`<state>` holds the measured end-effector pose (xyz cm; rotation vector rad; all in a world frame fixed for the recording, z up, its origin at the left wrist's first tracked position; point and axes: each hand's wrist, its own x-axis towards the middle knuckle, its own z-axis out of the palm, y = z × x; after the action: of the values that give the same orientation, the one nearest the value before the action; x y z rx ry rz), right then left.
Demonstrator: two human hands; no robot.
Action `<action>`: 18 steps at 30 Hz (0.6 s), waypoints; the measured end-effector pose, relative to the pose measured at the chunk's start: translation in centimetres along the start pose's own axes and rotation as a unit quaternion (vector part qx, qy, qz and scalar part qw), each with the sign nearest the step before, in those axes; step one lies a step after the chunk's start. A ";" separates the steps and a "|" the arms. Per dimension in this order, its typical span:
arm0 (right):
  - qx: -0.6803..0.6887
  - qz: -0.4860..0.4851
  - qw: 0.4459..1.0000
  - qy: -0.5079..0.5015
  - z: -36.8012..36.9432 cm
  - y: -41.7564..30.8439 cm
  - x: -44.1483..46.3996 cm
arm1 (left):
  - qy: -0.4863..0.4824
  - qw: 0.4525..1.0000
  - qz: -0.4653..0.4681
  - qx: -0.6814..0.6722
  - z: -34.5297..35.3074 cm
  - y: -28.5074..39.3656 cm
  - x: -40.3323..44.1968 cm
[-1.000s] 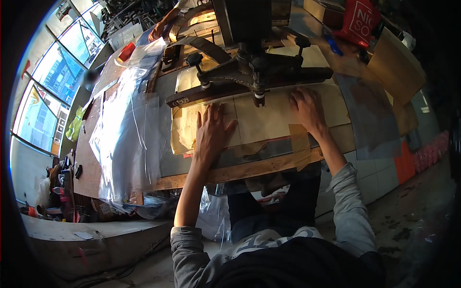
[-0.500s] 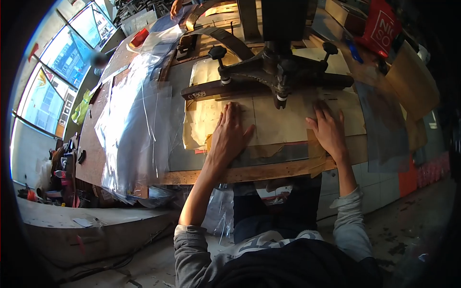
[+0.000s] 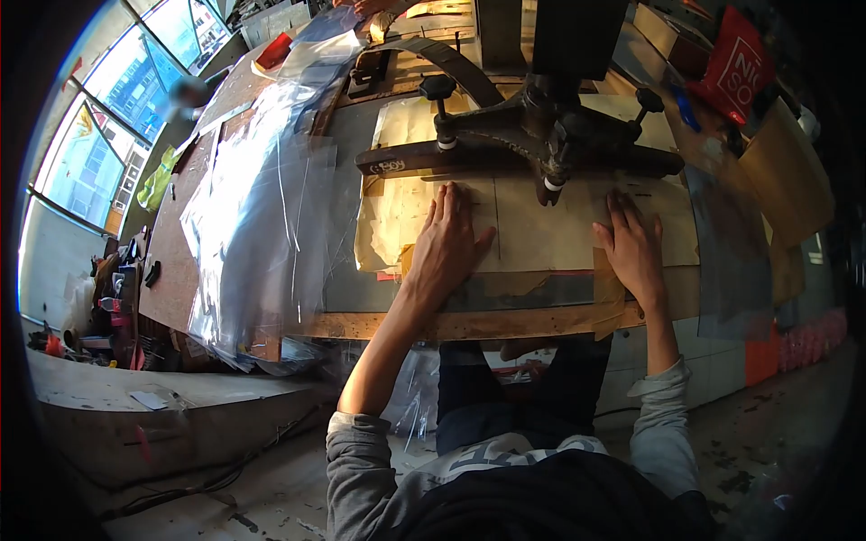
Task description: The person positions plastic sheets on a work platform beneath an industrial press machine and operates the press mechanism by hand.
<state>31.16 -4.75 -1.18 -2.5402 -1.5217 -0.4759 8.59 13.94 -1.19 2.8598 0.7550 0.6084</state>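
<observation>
My left hand lies flat, fingers stretched forward, on a cream paper-covered board. To its right, my right hand also rests flat near the board's right part, fingers slightly apart. Neither hand grips anything. Just beyond my fingertips, a dark metal press bar spans the board, carried by a heavy bracket with black knobs. Whether the bar touches the board, I cannot tell. Yellowish tape shows at the board's near edge below my right hand.
Clear plastic sheets lie piled on the table at left. Another clear sheet hangs over the right edge, near brown cardboard and a red bag. A wooden edge runs along the front. Another person's hand shows at the far side.
The whole view has shifted slightly, with the press appearing farther right. My hands stay flat on the board. The other person's hand at the far side has moved.
</observation>
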 end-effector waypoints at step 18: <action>0.014 0.010 1.000 0.007 -0.2 -0.4 0.5 | 0.006 1.000 -0.005 -0.005 -0.4 -0.3 0.7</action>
<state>31.00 -4.26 -0.82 -2.5233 -1.4877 -0.4649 8.82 14.51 -0.61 2.8428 0.7657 0.6274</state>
